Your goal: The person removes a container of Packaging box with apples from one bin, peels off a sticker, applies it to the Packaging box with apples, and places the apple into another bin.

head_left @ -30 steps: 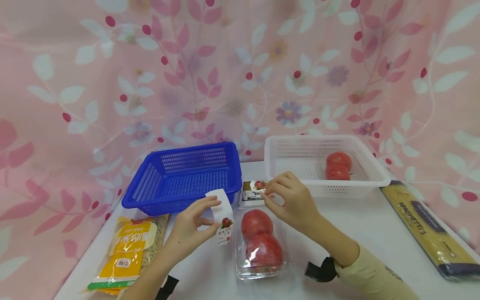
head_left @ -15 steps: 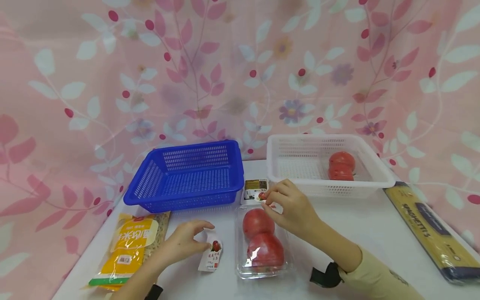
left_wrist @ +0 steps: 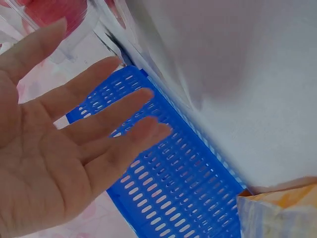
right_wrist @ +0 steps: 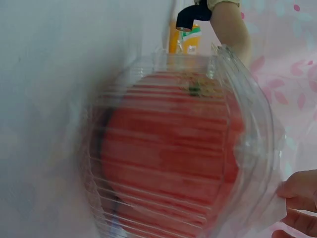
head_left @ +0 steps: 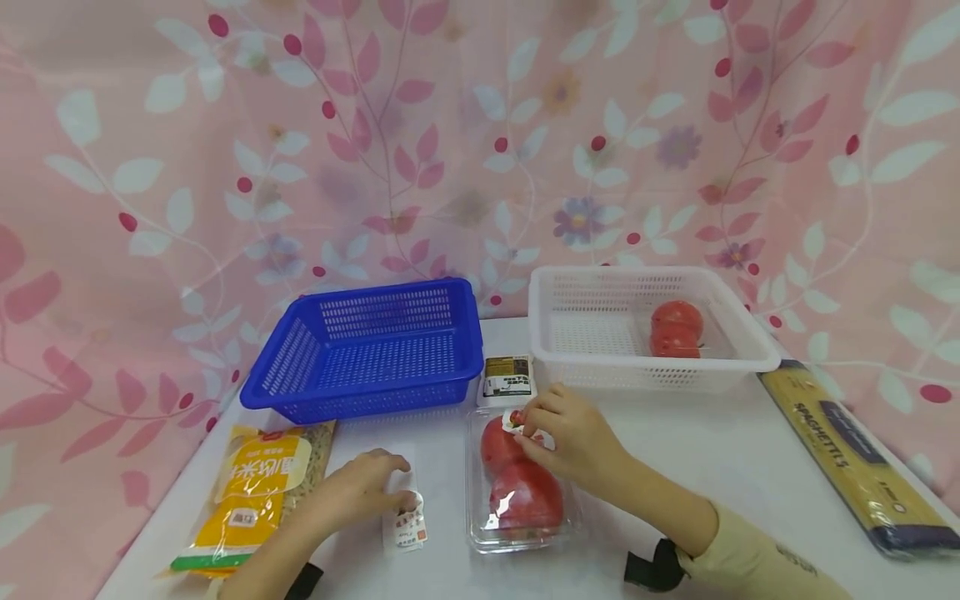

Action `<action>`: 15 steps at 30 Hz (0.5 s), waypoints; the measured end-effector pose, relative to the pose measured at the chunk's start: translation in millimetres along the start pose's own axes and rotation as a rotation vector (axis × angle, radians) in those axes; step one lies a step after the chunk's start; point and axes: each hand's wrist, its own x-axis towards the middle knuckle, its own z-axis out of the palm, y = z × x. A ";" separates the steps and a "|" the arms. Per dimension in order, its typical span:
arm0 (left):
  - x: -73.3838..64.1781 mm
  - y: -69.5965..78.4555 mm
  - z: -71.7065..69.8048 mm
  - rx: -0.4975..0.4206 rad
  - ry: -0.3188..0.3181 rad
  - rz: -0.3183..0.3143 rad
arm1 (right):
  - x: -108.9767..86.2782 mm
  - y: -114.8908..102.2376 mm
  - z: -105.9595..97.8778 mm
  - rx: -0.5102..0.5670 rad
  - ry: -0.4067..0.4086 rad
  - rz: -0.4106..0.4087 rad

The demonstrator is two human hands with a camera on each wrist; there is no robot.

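My right hand (head_left: pixel 570 433) pinches a small white sticker (head_left: pixel 512 422) printed with red fruit, above the upper end of a clear plastic box (head_left: pixel 476 533). Inside the box lie two large tomatoes (head_left: pixel 527 502). In the right wrist view the fingers (right_wrist: pixel 301 191) hold the sticker's pale edge (right_wrist: pixel 274 214) close to the box lid; I cannot tell whether it touches. My left hand (head_left: pixel 352 493), its fingers spread and holding nothing in the left wrist view, is over a white label strip (head_left: pixel 410 533) on the table, partly covering it.
A blue basket (head_left: pixel 367 402) stands at the back left, a white basket (head_left: pixel 660 364) with another box of tomatoes (head_left: pixel 677 329) at the back right. Between them lies a small printed packet (head_left: pixel 507 380). A yellow grain bag (head_left: pixel 258 492) is left, a spaghetti pack (head_left: pixel 851 454) right.
My left hand has lowered the label strip onto the table and let go of it. My right hand has brought the sticker down and nearer, from the small packet to over the tomato box.
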 end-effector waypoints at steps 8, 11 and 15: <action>-0.3 21.7 -3.9 0.018 0.216 0.176 | -8.7 -8.0 6.3 0.019 0.003 -0.067; -1.7 31.5 -5.9 0.011 0.274 0.280 | -10.9 -10.0 5.9 0.018 -0.006 -0.067; -0.3 43.5 -7.3 0.004 0.339 0.458 | -13.6 -10.9 6.0 0.012 -0.002 -0.067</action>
